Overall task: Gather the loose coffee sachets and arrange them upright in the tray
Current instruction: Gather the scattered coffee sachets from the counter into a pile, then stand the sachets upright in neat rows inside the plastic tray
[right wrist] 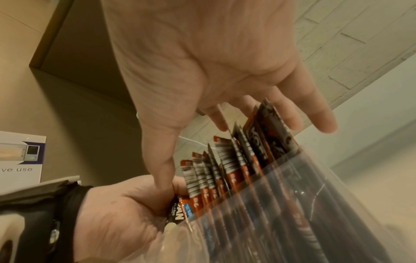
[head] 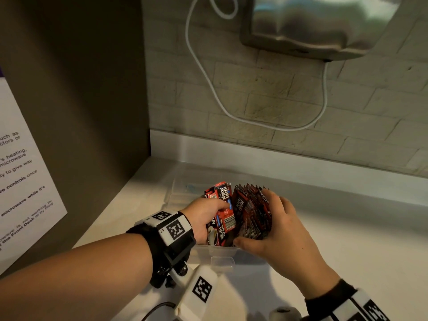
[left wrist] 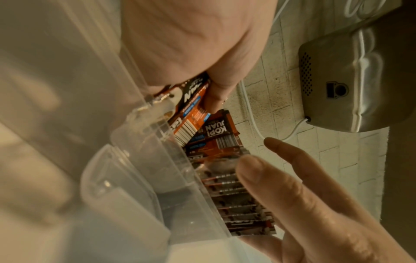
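A clear plastic tray point(head: 222, 251) sits on the white counter against the wall. Several red-and-black coffee sachets point(head: 252, 212) stand upright in a row inside it. My left hand point(head: 206, 218) grips a small bundle of sachets point(head: 223, 209) at the row's left end, inside the tray. My right hand point(head: 273, 228) lies over the standing row with straight, spread fingers, thumb at the near side. The right wrist view shows the sachet tops point(right wrist: 225, 163) under my spread right fingers point(right wrist: 290, 113). The left wrist view shows the gripped sachets point(left wrist: 198, 113) through the tray wall point(left wrist: 157, 160).
A dark cabinet side point(head: 81, 112) with a printed microwave notice point(head: 20, 181) stands on the left. A steel wall unit point(head: 324, 24) hangs above, with a white cable point(head: 208, 82) looping down the brick wall. White counter point(head: 347, 239) extends to the right.
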`<state>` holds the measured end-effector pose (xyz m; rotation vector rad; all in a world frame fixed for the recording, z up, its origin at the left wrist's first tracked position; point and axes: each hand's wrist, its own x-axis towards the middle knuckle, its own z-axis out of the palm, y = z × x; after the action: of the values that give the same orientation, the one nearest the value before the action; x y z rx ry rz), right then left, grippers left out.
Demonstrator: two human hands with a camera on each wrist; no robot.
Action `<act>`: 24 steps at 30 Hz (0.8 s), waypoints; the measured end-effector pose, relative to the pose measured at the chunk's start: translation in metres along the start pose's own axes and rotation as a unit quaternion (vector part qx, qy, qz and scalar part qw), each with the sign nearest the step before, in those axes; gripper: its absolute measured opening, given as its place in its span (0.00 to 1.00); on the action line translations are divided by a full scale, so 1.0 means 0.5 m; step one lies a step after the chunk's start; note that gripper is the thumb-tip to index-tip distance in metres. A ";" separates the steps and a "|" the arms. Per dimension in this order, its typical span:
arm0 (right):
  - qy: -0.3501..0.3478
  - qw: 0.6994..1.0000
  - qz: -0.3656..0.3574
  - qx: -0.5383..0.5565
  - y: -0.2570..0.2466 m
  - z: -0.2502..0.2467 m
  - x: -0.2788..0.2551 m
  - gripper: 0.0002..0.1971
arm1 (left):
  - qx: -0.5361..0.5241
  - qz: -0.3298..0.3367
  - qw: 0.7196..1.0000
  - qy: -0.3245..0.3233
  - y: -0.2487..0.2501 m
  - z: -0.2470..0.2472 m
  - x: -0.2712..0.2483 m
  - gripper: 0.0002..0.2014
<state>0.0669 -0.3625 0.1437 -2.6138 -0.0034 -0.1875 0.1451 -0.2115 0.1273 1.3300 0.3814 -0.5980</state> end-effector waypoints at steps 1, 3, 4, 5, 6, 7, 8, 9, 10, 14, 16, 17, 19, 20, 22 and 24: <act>0.001 1.000 0.001 -0.002 0.000 0.000 0.000 0.56 | 0.001 0.000 1.000 -0.002 0.001 -0.001 -0.004 0.06; 0.001 1.000 0.002 -0.008 -0.003 -0.003 -0.001 0.56 | 0.003 0.004 1.000 0.000 0.003 -0.003 -0.007 0.07; 0.004 1.000 0.005 -0.017 -0.006 -0.005 -0.002 0.56 | 0.002 0.008 1.000 0.002 0.005 -0.006 -0.006 0.08; 0.009 0.999 0.007 -0.031 -0.008 -0.008 -0.003 0.57 | 0.002 0.013 1.000 0.001 0.007 -0.008 -0.009 0.08; 0.017 0.999 0.008 -0.048 -0.011 -0.012 -0.005 0.57 | 0.001 0.018 1.000 0.002 0.011 -0.012 -0.013 0.05; 0.029 0.998 0.006 -0.060 -0.014 -0.016 -0.006 0.57 | -0.001 0.023 1.000 0.003 0.014 -0.018 -0.016 0.04; 0.046 0.997 0.001 -0.064 -0.018 -0.021 -0.008 0.56 | -0.003 0.026 1.000 0.007 0.020 -0.025 -0.018 0.04; 0.068 0.996 -0.009 -0.053 -0.021 -0.025 -0.008 0.54 | -0.006 0.030 1.000 0.008 0.026 -0.034 -0.022 0.05; 0.095 0.995 -0.023 -0.024 -0.026 -0.029 -0.008 0.51 | -0.011 0.036 0.999 0.009 0.032 -0.045 -0.023 0.06; 0.190 0.968 -0.097 0.133 -0.072 -0.030 -0.006 0.31 | -0.035 0.062 0.997 0.016 0.053 -0.085 -0.034 0.10; 0.166 0.963 -0.107 0.185 -0.114 -0.023 -0.002 0.24 | -0.041 0.087 0.995 0.015 0.055 -0.100 -0.043 0.08; 0.132 0.967 -0.107 0.191 -0.135 -0.015 0.002 0.24 | -0.043 0.095 0.995 0.004 0.054 -0.105 -0.050 0.09; 0.056 0.979 -0.107 0.166 -0.167 0.007 0.014 0.24 | -0.047 0.108 0.993 -0.011 0.049 -0.112 -0.062 0.11; 0.023 0.983 -0.105 0.151 -0.178 0.021 0.021 0.24 | -0.047 0.118 0.992 -0.012 0.044 -0.114 -0.066 0.11; -0.047 0.983 -0.099 0.147 -0.191 0.052 0.033 0.26 | -0.052 0.138 0.989 -0.001 0.034 -0.119 -0.071 0.09; -0.098 0.975 -0.101 0.172 -0.193 0.080 0.038 0.29 | -0.074 0.148 0.986 0.009 0.025 -0.126 -0.072 0.07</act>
<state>0.0876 -0.2594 0.1598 -2.2719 -0.3428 0.0026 0.1288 -0.1417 0.1447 1.2216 0.2315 -0.3030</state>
